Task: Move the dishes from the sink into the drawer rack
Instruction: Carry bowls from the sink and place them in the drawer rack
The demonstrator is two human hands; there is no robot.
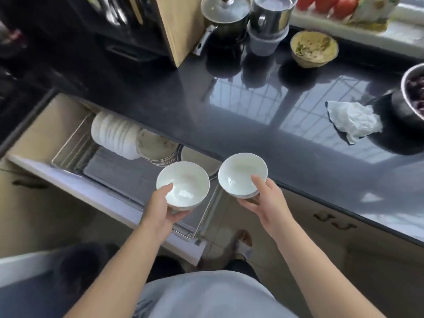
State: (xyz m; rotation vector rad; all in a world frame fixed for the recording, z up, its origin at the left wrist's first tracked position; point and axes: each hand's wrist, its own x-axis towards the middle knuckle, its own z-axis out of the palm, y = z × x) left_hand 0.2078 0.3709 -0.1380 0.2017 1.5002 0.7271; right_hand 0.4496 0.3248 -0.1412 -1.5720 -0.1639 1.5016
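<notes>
I hold two white bowls over the pulled-out drawer. My left hand grips the left bowl, thumb inside its rim and fingers beneath. My right hand grips the right bowl the same way, at the counter's front edge. The drawer rack of shiny metal lies below. In it a row of white bowls stands on edge beside a stack of patterned plates. The sink is out of view.
The dark glossy countertop carries a lidded pot, a steel container, a used yellowish bowl, a crumpled white cloth and a metal bowl of dark fruit. A wooden board leans at the back.
</notes>
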